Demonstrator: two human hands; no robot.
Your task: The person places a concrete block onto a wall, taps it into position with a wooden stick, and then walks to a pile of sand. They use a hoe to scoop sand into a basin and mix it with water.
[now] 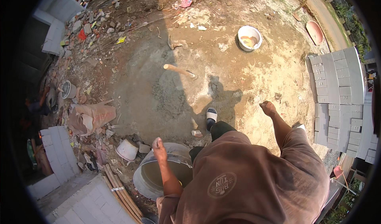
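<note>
My left hand point(159, 149) is held over the far rim of a large grey tub point(139, 180) of murky water, its fingers loosely curled and nothing visible in them. Out to the right, above the sunlit ground, my right hand point(268, 109) is closed with nothing showing in it. Ahead of me lies a patch of wet grey mortar point(170, 95) on the ground. A pale wooden handle point(178, 69) slants up beside it; what it belongs to is hard to make out. My sandalled foot point(211, 115) stands at the patch's near right side.
A white bucket point(241, 32) stands at far right, near a reddish basin point(314, 32). Grey blocks point(333, 101) are stacked at right. Left are a torn paper sack point(91, 117), a small white pail point(127, 150), wooden poles point(123, 194), rubble point(87, 28) and a shaded person point(39, 105).
</note>
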